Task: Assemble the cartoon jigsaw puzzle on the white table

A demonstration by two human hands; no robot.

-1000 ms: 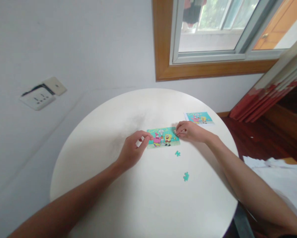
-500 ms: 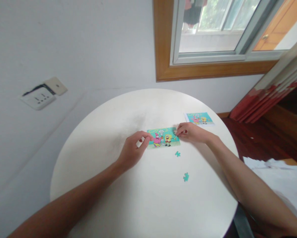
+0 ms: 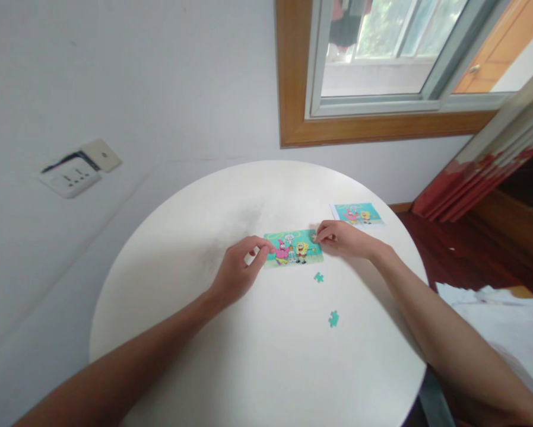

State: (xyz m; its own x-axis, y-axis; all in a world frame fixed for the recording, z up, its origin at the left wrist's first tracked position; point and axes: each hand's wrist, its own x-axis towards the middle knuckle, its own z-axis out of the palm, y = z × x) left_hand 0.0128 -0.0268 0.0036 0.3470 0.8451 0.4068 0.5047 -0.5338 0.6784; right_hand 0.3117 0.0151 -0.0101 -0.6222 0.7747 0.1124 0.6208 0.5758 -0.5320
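A mostly assembled jigsaw puzzle (image 3: pixel 301 252) with colourful cartoon figures lies flat on the round white table (image 3: pixel 257 367). My left hand (image 3: pixel 240 270) is at its left edge, thumb and forefinger closed on that edge. At the upper right corner, my right hand (image 3: pixel 344 238) pinches a small puzzle piece (image 3: pixel 314 237), partly covered by the fingertips. Two loose pieces are on the tabletop: a green puzzle piece (image 3: pixel 319 277) just below the puzzle and a teal puzzle piece (image 3: pixel 333 318) nearer to me.
A picture card (image 3: pixel 359 213) with the same cartoon scene rests beyond my right hand. Behind the table stand a white wall with a socket (image 3: pixel 73 176) and a wood-framed window (image 3: pixel 293 127). On the right are a red and cream curtain (image 3: pixel 453 184) and white sheets (image 3: pixel 493 320).
My right fingertips have shifted very slightly left at the puzzle's upper right corner. My left hand and the loose pieces stay in place.
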